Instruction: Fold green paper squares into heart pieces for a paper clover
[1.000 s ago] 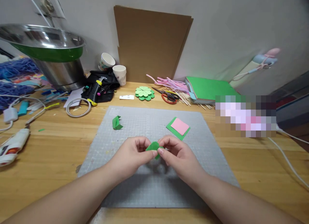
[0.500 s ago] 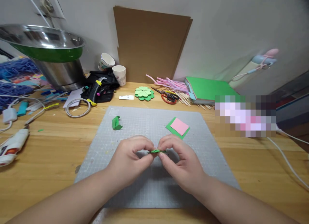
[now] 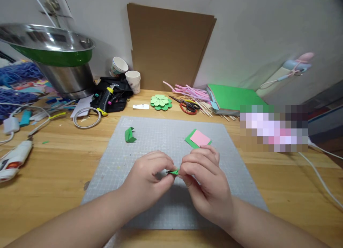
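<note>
Paper piece (image 3: 174, 172), green, between left fingers (image 3: 163, 163) and right fingers (image 3: 193, 169), pinched by both

Wooden table (image 3: 289, 191) bearing a gray mat (image 3: 160, 137)
On it too: glue gun (image 3: 16, 162), paper flower (image 3: 160, 101), apparently a pixelated pinkish object (image 3: 270, 130).

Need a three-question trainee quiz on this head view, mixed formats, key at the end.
1. True or false: the left hand and the right hand both hold the small green paper piece.
2. What lies on top of the green sheet on the cutting mat? A: scissors. B: pink paper. C: tape roll.
3. Fill in: the loose folded green piece lies toward the mat's far ____ corner.

Key: 1 true; 2 B; 3 left.
</note>
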Demonstrator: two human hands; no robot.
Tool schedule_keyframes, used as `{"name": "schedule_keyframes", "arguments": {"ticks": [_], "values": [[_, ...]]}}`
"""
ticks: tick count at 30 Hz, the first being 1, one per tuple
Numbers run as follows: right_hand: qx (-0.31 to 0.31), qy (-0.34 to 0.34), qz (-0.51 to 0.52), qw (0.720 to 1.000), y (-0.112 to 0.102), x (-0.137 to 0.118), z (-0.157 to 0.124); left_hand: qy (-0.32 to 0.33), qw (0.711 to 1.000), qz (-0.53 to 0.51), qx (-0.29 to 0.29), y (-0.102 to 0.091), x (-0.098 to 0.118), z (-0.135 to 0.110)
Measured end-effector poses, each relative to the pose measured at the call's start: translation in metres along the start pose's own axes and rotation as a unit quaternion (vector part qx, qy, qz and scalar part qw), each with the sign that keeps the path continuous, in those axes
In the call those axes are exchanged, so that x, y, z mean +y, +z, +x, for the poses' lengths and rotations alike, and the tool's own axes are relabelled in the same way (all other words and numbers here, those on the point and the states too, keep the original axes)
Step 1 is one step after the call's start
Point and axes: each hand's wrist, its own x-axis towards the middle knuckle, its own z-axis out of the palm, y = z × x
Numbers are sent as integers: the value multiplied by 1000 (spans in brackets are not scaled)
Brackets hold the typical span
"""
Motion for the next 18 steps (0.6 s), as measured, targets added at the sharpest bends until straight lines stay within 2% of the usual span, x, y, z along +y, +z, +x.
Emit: {"name": "schedule_keyframes", "arguments": {"ticks": [7, 14, 18], "values": [[59, 38, -1, 998, 0, 10, 2, -75, 995, -52, 28, -2, 3, 4], [28, 60, 2, 998, 2, 13, 3, -72, 996, -37, 31, -4, 3, 4], [12, 48, 16, 999, 0, 12, 3, -75, 996, -39, 29, -2, 3, 3]]}}
